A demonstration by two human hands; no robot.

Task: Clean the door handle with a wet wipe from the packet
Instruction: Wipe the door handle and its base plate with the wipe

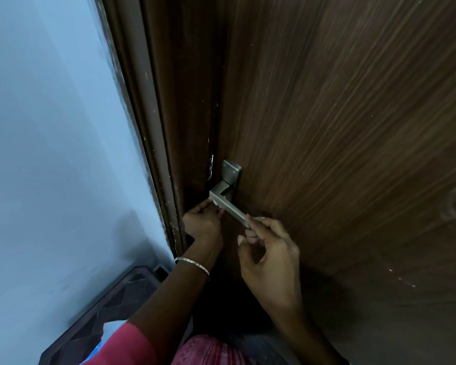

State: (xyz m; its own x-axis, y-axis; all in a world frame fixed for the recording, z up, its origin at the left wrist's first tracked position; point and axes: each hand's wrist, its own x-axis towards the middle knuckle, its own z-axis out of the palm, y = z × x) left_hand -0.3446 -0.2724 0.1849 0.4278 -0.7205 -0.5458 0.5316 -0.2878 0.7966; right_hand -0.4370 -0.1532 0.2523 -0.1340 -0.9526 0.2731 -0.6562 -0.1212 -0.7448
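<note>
A silver lever door handle [228, 204] with a metal backplate [231, 170] sits on a brown wooden door [340, 127]. My left hand [203, 222], a bangle on its wrist, is closed against the handle's inner end, and a small white bit of wet wipe [216, 204] shows at its fingertips. My right hand [269, 248] pinches the free tip of the lever between thumb and forefinger. Low at the left edge, a white and blue object [108, 335] that may be the packet is partly hidden by my sleeve.
The brown door frame [156, 127] runs beside the door, with a pale blue wall [50, 154] to its left. A dark patterned mat [103, 309] lies on the floor below. My pink sleeve [132, 346] fills the bottom.
</note>
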